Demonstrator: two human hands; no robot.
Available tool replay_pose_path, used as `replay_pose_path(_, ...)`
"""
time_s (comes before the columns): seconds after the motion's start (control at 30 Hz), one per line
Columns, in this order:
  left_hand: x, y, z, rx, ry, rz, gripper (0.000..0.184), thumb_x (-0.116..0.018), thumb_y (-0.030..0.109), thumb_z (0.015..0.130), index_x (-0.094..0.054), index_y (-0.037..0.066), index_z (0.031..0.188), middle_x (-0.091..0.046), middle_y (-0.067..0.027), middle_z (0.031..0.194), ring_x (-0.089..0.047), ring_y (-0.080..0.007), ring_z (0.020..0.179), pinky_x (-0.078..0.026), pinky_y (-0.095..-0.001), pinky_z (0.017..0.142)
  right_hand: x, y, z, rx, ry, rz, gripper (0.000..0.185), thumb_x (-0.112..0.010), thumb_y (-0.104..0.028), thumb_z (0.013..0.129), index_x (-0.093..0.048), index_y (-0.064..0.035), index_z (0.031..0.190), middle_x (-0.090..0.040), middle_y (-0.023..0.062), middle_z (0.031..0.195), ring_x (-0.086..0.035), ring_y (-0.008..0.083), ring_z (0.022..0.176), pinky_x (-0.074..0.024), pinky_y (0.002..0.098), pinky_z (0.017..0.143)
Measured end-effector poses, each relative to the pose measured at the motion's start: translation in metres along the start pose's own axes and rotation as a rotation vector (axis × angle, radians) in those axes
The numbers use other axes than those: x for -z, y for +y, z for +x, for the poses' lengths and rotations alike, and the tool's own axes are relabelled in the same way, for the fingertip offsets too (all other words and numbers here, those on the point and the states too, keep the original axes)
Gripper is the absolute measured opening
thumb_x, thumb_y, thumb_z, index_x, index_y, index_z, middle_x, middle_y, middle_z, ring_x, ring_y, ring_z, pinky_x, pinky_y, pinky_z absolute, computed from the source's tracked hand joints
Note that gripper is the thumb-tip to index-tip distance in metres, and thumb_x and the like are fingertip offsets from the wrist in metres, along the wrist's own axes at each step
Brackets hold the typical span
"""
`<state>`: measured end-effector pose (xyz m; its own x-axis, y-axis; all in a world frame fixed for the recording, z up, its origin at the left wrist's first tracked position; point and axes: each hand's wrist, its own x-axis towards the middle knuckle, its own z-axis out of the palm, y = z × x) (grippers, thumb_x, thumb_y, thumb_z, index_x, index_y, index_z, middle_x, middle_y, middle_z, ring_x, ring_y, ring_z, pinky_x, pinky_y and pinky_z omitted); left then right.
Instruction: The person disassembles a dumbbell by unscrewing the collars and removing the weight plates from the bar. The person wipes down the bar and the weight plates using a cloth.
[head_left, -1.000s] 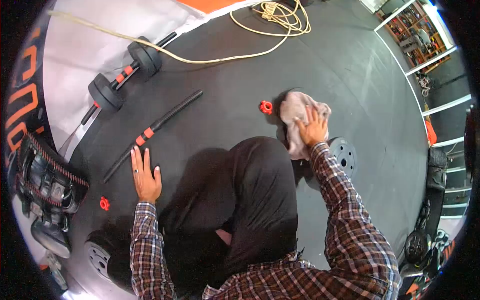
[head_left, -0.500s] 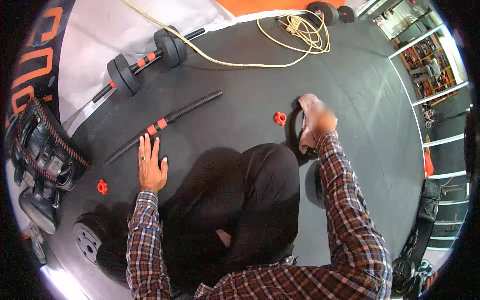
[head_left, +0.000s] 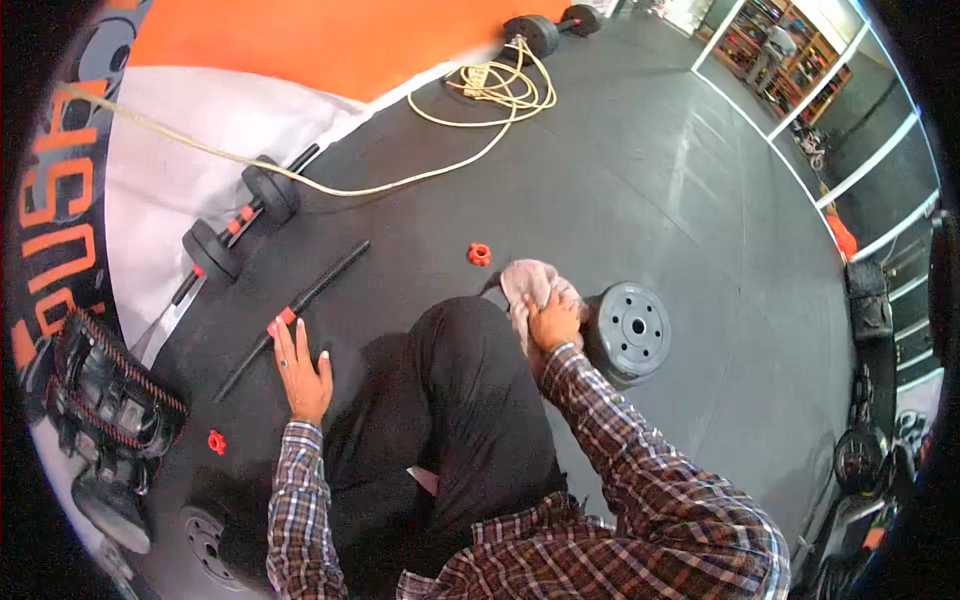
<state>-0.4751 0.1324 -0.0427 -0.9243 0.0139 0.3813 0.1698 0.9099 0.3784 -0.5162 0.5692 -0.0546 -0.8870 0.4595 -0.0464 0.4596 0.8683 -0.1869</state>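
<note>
My left hand (head_left: pixel 302 378) lies flat with fingers stretched out, its fingertips at the red middle of a black threaded dumbbell bar (head_left: pixel 335 272) on the floor. A pinkish cloth (head_left: pixel 530 283) is gripped under my right hand (head_left: pixel 557 320), just beyond my knee. A dark edge shows beside the cloth; what it belongs to is hidden. Right of this hand lies a grey weight plate (head_left: pixel 622 350). One red star-shaped collar nut (head_left: pixel 479 254) sits left of the cloth, and another red collar nut (head_left: pixel 216 441) is left of my left forearm.
A loaded dumbbell (head_left: pixel 212 250) rests along the wall at left, with another dumbbell (head_left: pixel 532 36) at the back. A yellowish cable (head_left: pixel 395 186) runs across the mat. Black padded gear (head_left: pixel 115 400) and a second plate (head_left: pixel 205 545) lie at lower left. A person (head_left: pixel 772 55) stands far off.
My view has swung to the right. My right hand has drawn the cloth back toward my knee, and the grey plate beside it now shows fully. My left hand stays by the bar.
</note>
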Motion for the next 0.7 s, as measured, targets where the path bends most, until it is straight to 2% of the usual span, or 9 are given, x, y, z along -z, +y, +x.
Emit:
replay_pose_path(0.07, 0.009, 0.036, 0.017, 0.054, 0.1, -0.233, 0.068, -0.058, 0.012, 0.09, -0.029, 0.003, 0.151, -0.012, -0.022, 0.16, -0.018, -0.0398, 0.147, -0.021, -0.0502, 0.117, -0.012, 0.027, -0.023, 0.154, 0.025, 0.139, 0.049, -0.059, -0.037, 0.094, -0.053, -0.0005, 0.126, -0.054, 0.0283, 0.126, -0.052, 0.0459, 0.116, -0.0442, 0.0468, 0.097)
replay_pose_path(0.1, 0.016, 0.05, 0.022, 0.083, 0.141, -0.348, 0.068, -0.059, 0.011, 0.09, -0.029, 0.003, 0.151, -0.012, -0.0224, 0.16, -0.02, -0.0402, 0.146, -0.025, -0.0498, 0.115, -0.009, 0.041, -0.04, 0.177, 0.018, 0.237, 0.046, -0.061, -0.034, 0.093, -0.054, -0.0007, 0.123, -0.056, 0.0275, 0.121, -0.054, 0.0456, 0.112, -0.0452, 0.0474, 0.094)
replay_pose_path(0.13, 0.022, 0.058, 0.022, 0.134, 0.14, -0.453, 0.068, -0.059, 0.006, 0.09, -0.029, 0.004, 0.151, -0.013, -0.0213, 0.161, -0.037, -0.0366, 0.139, -0.037, -0.0442, 0.108, -0.004, 0.058, -0.059, 0.2, 0.013, 0.331, 0.042, -0.062, -0.032, 0.091, -0.055, -0.0009, 0.119, -0.058, 0.0267, 0.117, -0.056, 0.0453, 0.108, -0.0461, 0.0479, 0.091)
replay_pose_path(0.27, 0.043, 0.065, 0.006, 0.247, 0.116, -0.722, 0.067, -0.057, 0.006, 0.093, -0.027, 0.005, 0.153, -0.015, -0.0155, 0.162, -0.058, -0.0261, 0.119, -0.049, -0.0346, 0.093, -0.002, 0.139, -0.108, 0.222, -0.124, 0.359, 0.041, -0.068, -0.027, 0.085, -0.056, -0.0033, 0.117, -0.061, 0.0239, 0.109, -0.059, 0.0436, 0.101, -0.0482, 0.0488, 0.084)
replay_pose_path(0.3, 0.045, 0.057, 0.003, 0.245, 0.115, -0.726, 0.067, -0.056, 0.005, 0.094, -0.026, 0.005, 0.153, -0.016, -0.0148, 0.161, -0.059, -0.0258, 0.117, -0.048, -0.0336, 0.092, 0.005, 0.153, -0.117, 0.253, -0.162, 0.307, 0.051, -0.073, -0.028, 0.079, -0.056, -0.0072, 0.122, -0.061, 0.0232, 0.115, -0.059, 0.044, 0.105, -0.0491, 0.0464, 0.087)
replay_pose_path(0.37, 0.053, 0.044, 0.001, 0.235, 0.115, -0.727, 0.067, -0.055, 0.004, 0.094, -0.024, 0.005, 0.154, -0.019, -0.0134, 0.161, -0.061, -0.0253, 0.114, -0.048, -0.0317, 0.092, 0.018, 0.169, -0.129, 0.198, -0.244, 0.201, 0.054, -0.074, -0.032, 0.076, -0.058, -0.0116, 0.124, -0.061, 0.0192, 0.121, -0.06, 0.0388, 0.108, -0.0497, 0.0471, 0.089)
replay_pose_path(0.47, 0.092, 0.065, 0.008, 0.275, 0.091, -0.794, 0.063, -0.05, 0.004, 0.097, -0.023, 0.003, 0.153, -0.031, -0.0143, 0.156, -0.061, -0.0231, 0.114, -0.044, -0.0316, 0.1, 0.084, 0.158, -0.136, 0.344, -0.481, -0.169, 0.053, -0.073, -0.037, 0.076, -0.061, -0.0118, 0.121, -0.061, 0.0147, 0.123, -0.062, 0.0342, 0.105, -0.0497, 0.0493, 0.088)
replay_pose_path(0.57, 0.11, 0.105, 0.019, 0.199, 0.072, -0.858, 0.059, -0.049, 0.003, 0.097, -0.028, 0.003, 0.152, -0.04, -0.0154, 0.151, -0.057, -0.0229, 0.119, -0.041, -0.0319, 0.103, 0.094, 0.146, -0.132, 0.507, -0.229, -0.227, 0.052, -0.071, -0.039, 0.078, -0.061, -0.0108, 0.119, -0.06, 0.012, 0.124, -0.062, 0.0315, 0.102, -0.0488, 0.0505, 0.087)
replay_pose_path(0.7, 0.076, 0.086, 0.032, 0.288, -0.143, -0.815, 0.046, -0.052, 0.015, 0.1, -0.044, 0.001, 0.143, -0.058, -0.0152, 0.135, -0.055, -0.0237, 0.123, -0.04, -0.0334, 0.104, 0.045, 0.105, -0.092, 0.412, 0.031, 0.488, 0.058, -0.063, -0.043, 0.088, -0.055, 0.0018, 0.123, -0.062, 0.0207, 0.116, -0.059, 0.0388, 0.107, -0.0468, 0.045, 0.095)
